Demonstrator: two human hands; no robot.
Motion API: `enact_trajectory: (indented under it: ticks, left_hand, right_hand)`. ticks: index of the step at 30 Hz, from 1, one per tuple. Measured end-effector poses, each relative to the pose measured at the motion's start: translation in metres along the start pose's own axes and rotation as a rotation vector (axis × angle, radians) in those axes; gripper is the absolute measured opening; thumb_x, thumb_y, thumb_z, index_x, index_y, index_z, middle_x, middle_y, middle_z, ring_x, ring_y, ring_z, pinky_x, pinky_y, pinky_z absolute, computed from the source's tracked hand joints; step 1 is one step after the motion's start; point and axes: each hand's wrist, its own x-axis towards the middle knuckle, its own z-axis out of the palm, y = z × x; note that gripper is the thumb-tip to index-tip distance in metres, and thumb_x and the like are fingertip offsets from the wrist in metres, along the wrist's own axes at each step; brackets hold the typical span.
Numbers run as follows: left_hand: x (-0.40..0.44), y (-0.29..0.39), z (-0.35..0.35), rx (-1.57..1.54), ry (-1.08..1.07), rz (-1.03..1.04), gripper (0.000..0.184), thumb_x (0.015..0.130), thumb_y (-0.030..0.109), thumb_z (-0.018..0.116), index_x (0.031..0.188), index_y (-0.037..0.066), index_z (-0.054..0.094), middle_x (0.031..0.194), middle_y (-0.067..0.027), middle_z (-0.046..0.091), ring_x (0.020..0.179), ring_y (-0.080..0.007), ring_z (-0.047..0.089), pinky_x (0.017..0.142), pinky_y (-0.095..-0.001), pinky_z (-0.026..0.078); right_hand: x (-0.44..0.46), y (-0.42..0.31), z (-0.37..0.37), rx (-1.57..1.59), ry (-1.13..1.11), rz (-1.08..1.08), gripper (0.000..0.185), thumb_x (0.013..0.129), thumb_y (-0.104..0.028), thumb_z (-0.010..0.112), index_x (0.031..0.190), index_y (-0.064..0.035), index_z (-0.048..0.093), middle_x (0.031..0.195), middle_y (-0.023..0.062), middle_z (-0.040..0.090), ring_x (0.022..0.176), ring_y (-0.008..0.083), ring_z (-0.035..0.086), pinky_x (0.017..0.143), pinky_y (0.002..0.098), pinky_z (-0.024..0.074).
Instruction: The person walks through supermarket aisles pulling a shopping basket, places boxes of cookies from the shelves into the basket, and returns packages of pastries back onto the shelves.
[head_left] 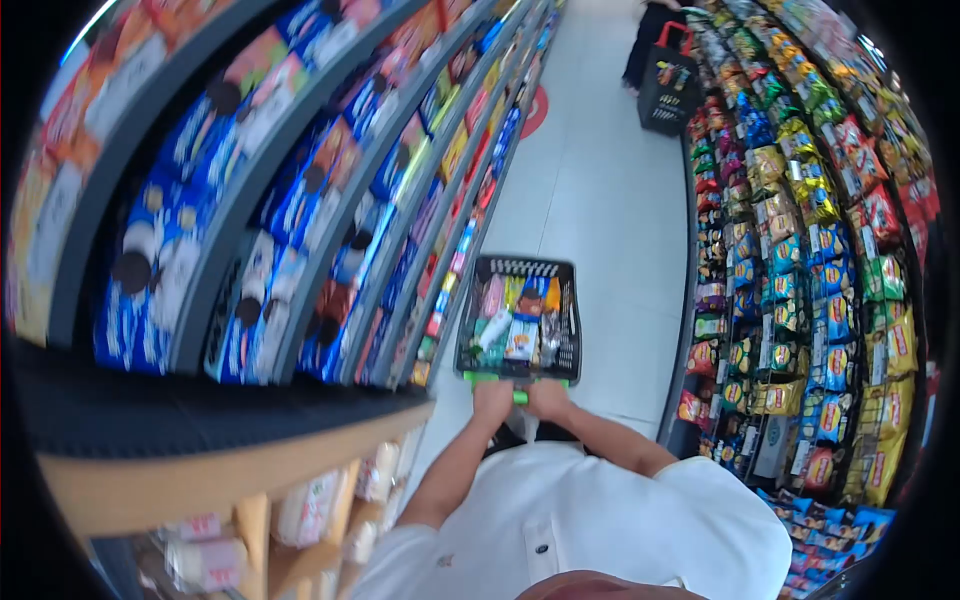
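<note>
Both my hands are on the green handle (521,397) of a black shopping cart (466,335) in front of me. My left hand (492,400) wraps round the handle's left part, and my right hand (547,399) grips it just to the right. Inside the cart's basket lie several packaged goods: a pink pack (494,296), a white and blue pack (521,340), an orange pack (553,294) and a white item (494,328) at the left. Small print on the packs is too blurred to read.
Shelves of blue cookie packs (150,270) line the left side. Racks of chip bags (830,270) rise on the right. Ahead, a person in dark clothes (650,45) stands by a black basket with a red handle (668,95). Pale floor tiles (600,220) run between.
</note>
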Motion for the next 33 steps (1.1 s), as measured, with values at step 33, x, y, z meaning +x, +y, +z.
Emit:
enact_trajectory:
  ticks: [33]
  left_hand:
    - [0.439,-0.051,-0.148,0.212,-0.301,0.15,0.017,0.08,0.022,0.062,0.091,0.016,0.074,0.092,-0.0127,0.073,0.088,-0.0321,0.071,0.077,-0.0458,0.056]
  right_hand:
    - [0.338,0.17,-0.199,0.26,0.048,0.098,0.034,0.078,-0.042,0.064,0.086,-0.01,0.074,0.083,0.0197,0.071,0.079,0.0388,0.07,0.073,0.0517,0.0561]
